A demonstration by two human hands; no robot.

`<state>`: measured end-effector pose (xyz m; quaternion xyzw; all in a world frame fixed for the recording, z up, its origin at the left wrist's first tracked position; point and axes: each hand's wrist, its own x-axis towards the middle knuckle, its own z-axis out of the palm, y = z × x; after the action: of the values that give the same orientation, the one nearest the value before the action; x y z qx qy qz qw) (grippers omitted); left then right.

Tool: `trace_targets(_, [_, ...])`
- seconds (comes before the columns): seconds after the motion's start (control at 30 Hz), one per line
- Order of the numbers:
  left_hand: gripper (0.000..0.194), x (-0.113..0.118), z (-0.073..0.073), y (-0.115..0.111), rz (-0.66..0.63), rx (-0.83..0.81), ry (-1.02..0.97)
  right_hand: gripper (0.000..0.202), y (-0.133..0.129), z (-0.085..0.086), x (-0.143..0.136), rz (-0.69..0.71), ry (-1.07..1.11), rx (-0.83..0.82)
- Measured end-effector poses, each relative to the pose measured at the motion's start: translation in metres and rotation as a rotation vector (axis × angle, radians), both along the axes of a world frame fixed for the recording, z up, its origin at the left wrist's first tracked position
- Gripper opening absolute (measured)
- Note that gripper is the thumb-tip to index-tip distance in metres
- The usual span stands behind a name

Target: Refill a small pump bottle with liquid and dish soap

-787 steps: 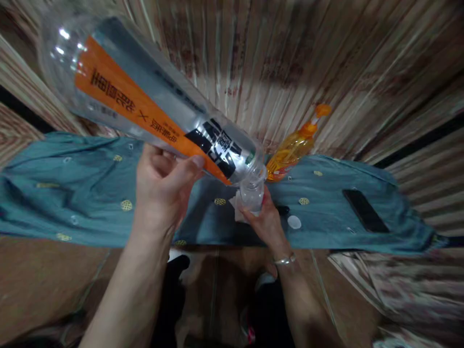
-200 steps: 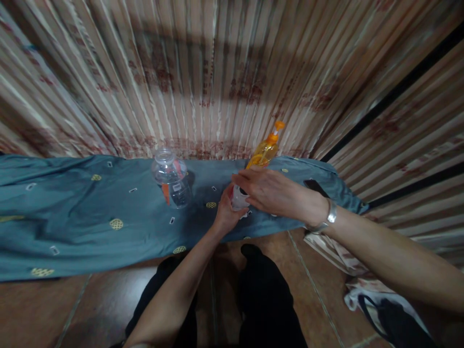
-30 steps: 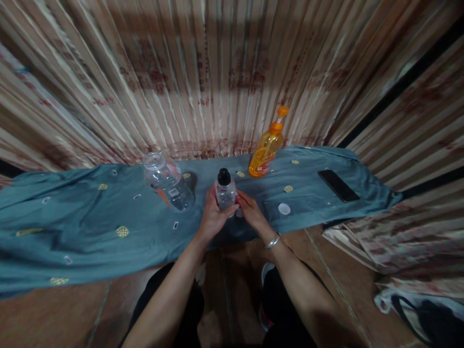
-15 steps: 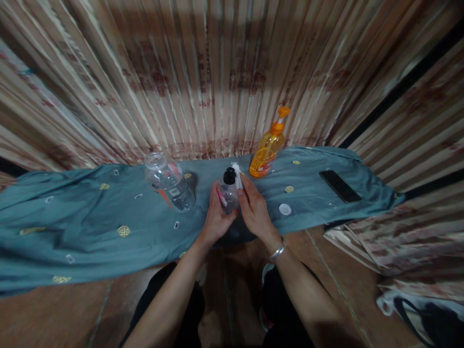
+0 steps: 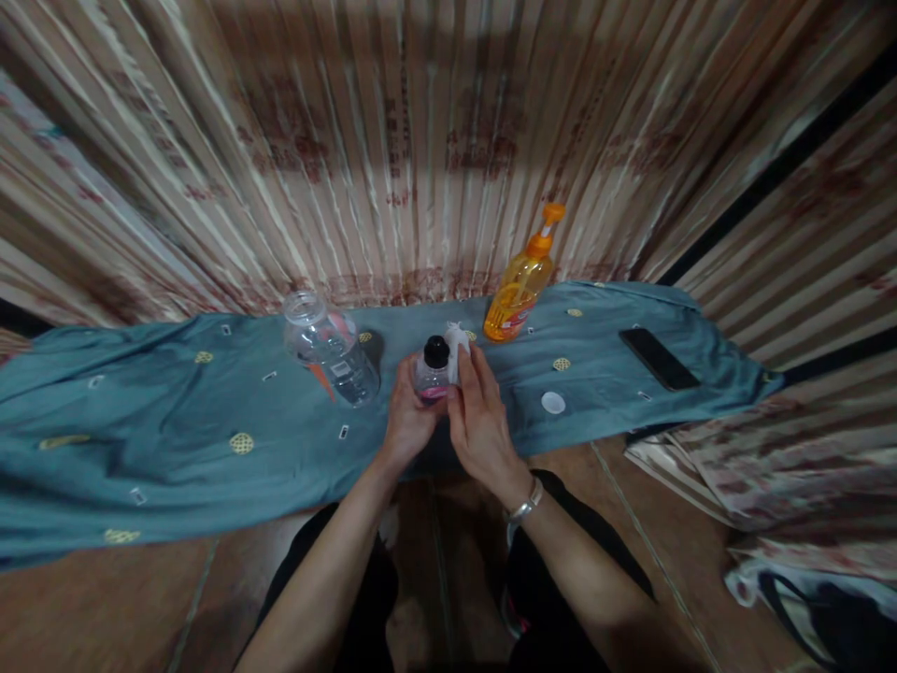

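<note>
Two hands together: left hand (image 5: 411, 419), fingers round small bottle (image 5: 430, 381), base hidden, contact with worktop (image 5: 168, 411) unclear; right hand (image 5: 483, 422), fingers gripping white tissue (image 5: 458, 348) beside cap (image 5: 435, 351). Dark object (image 5: 851, 622), lower right, cut off, indistinct.

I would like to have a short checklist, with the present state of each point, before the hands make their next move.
1. Small bottle held in the left hand: ok.
2. Black cap on its neck: ok.
3. Cap fully tightened: cannot tell.
4. White tissue in the right hand: ok.
5. Large clear bottle closed: not ok, its mouth is open.
6. Phone away from both hands: ok.
</note>
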<state>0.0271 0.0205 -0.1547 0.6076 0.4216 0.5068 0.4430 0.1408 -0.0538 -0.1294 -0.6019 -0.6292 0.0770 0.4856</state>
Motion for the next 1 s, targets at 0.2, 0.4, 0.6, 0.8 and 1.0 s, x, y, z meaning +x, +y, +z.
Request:
trace_targets(0.2, [0.064,0.004,-0.004,-0.012,-0.055,0.110,0.099,0.061,0.009,-0.004,0.011,0.007,0.013,0.032])
trace_targets(0.4, [0.071,-0.001,-0.022,-0.008,-0.058,0.100,0.110,0.068,0.028,-0.023,0.018,0.047,0.324,-0.023])
trace_targets(0.6, [0.069,-0.004,-0.027,-0.001,-0.058,0.111,0.108,0.080,0.030,-0.049,0.010,0.025,0.556,-0.200])
trace_targets(0.8, [0.068,-0.003,-0.019,-0.002,-0.059,0.142,0.111,0.071,0.013,-0.011,0.003,0.037,0.354,-0.001])
trace_targets(1.0, [0.084,-0.005,-0.013,-0.003,-0.100,0.164,0.187,0.068,0.018,-0.008,0.011,0.064,0.227,0.034])
